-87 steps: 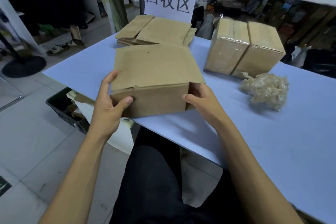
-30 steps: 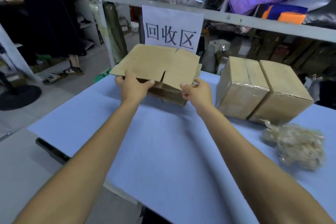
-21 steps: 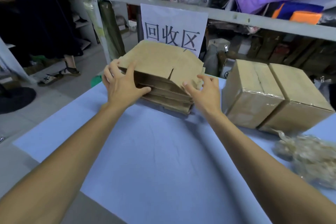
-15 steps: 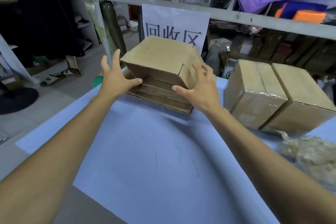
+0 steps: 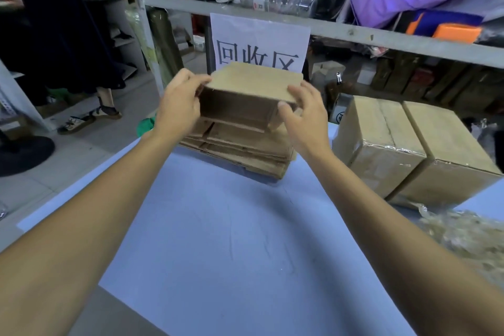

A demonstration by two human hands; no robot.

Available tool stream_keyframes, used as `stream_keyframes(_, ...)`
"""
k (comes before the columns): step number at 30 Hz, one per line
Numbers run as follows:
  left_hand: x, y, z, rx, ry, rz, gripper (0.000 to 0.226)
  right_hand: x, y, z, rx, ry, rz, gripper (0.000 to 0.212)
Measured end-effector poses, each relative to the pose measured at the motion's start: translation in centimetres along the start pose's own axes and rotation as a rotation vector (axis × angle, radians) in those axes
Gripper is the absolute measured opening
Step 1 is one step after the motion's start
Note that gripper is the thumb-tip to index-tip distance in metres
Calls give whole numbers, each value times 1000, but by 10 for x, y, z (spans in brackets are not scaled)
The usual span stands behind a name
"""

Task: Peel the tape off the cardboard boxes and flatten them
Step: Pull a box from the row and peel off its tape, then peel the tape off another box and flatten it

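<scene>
Cardboard box [image 5: 253,90] gripped by left hand [image 5: 178,101] and right hand [image 5: 305,114] — above flattened stack [image 5: 245,150]

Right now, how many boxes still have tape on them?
2. Both sit side by side on the right of the blue table: the left taped box and the right taped box, touching each other. More could be hidden outside the picture.
</scene>
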State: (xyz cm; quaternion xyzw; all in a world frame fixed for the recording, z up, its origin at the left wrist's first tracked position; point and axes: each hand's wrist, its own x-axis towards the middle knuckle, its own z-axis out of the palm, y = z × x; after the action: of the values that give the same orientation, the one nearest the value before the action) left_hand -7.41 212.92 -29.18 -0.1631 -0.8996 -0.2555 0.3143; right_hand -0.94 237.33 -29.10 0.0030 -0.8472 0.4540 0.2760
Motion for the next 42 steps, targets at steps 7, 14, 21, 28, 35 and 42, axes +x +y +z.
stream_keyframes(7, -24, -21, 31, 141, -624, 69, 49, -34, 39, 3, -651, -352, 35, 39)
stream_keyframes(14, -11, 34, -2, 249, -701, 52, 56, -27, -6, -29, -693, -393, -53, 49)
stream_keyframes(21, -18, 118, -7, 161, -596, 84, 60, -38, -26, -97, -704, -284, -173, 46)
stream_keyframes(28, -50, 234, 36, -187, -630, 121, 67, -66, 24, -180, -906, -47, 47, 82)
stream_keyframes(35, -70, 262, 72, -318, -477, -27, 50, -80, 55, -186, -1005, -122, 51, 43)
stream_keyframes(42, -86, 244, 55, -400, -260, -164, 42, -85, 42, -177, -852, -84, -134, 26)
